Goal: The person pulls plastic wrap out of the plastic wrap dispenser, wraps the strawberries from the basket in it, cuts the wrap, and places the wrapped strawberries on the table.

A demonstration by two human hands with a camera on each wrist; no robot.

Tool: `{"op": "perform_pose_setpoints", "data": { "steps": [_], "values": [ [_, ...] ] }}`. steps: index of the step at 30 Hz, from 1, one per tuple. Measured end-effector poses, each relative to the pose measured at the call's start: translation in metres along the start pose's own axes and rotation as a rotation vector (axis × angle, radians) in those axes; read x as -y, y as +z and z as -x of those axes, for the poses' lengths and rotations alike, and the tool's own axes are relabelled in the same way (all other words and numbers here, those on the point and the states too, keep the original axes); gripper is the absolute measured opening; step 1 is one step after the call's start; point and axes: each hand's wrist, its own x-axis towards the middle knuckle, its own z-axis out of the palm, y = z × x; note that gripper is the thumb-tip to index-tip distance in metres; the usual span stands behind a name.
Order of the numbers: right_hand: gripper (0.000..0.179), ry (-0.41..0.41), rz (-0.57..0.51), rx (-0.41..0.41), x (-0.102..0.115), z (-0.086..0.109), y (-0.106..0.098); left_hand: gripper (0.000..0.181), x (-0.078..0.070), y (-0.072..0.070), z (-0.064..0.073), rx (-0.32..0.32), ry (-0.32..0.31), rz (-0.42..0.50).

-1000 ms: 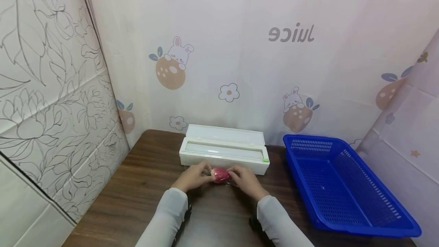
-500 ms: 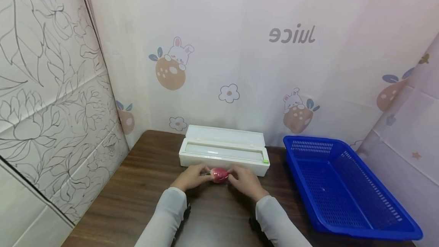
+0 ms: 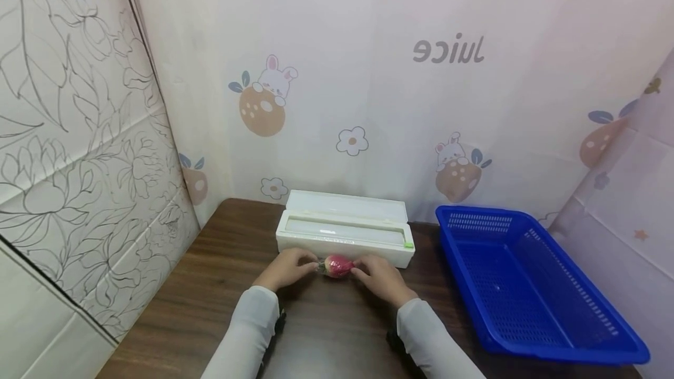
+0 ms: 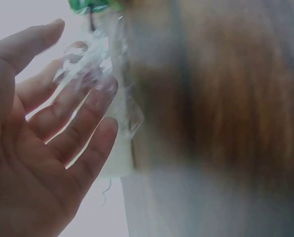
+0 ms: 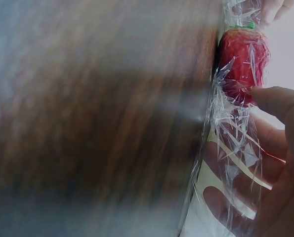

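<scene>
A red, strawberry-like fruit (image 3: 338, 265) with a pale yellowish band and a green top is wrapped in clear cling film (image 5: 235, 133). It lies sideways between both hands, in front of a white box. My left hand (image 3: 286, 268) is at the green end; in the left wrist view its fingers are spread, with loose film (image 4: 105, 59) against the fingertips and the thumb apart. My right hand (image 3: 381, 276) pinches the film at the fruit's tapered end. In the right wrist view that thumb touches the tip, and the other fingers lie behind the film.
The long white cling film box (image 3: 344, 245) stands with its lid (image 3: 347, 206) raised and a small green piece (image 3: 408, 245) at its right end. On the right is a blue plastic basket (image 3: 476, 309). Patterned curtains hang behind the brown wooden table (image 3: 210, 285).
My left hand has drawn away to the left from the fruit, and its thumb and fingers have opened. More of the green end shows now. The right hand has hardly moved.
</scene>
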Motion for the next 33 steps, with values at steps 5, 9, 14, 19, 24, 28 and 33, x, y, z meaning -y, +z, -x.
{"op": "perform_pose_setpoints", "data": {
  "steps": [5, 9, 14, 19, 24, 28, 33],
  "values": [
    [0.022, 0.003, -0.014, -0.001, 0.000, 0.000, -0.002, 0.019, -0.001, -0.012, 0.004, -0.128, -0.044, 0.075],
    [0.022, 0.009, -0.025, -0.014, -0.001, 0.000, -0.004, 0.011, 0.000, -0.020, 0.003, -0.420, -0.090, 0.157],
    [0.022, 0.029, -0.035, -0.013, 0.000, 0.001, -0.006, 0.023, 0.006, -0.029, 0.002, -0.630, -0.193, 0.194],
    [0.020, 0.039, -0.051, -0.024, 0.000, 0.003, -0.007, 0.049, 0.014, -0.035, 0.004, -0.534, -0.310, 0.225],
    [0.019, 0.057, -0.063, -0.018, -0.003, 0.005, -0.009, 0.071, 0.022, -0.034, 0.001, -0.392, -0.383, 0.260],
    [0.021, 0.066, -0.082, -0.028, -0.006, 0.006, -0.013, 0.081, 0.024, -0.032, -0.006, -0.359, -0.416, 0.298],
    [0.020, 0.072, -0.094, -0.047, -0.010, 0.009, -0.018, 0.081, 0.030, -0.029, -0.009, -0.365, -0.417, 0.385]
  ]
}}
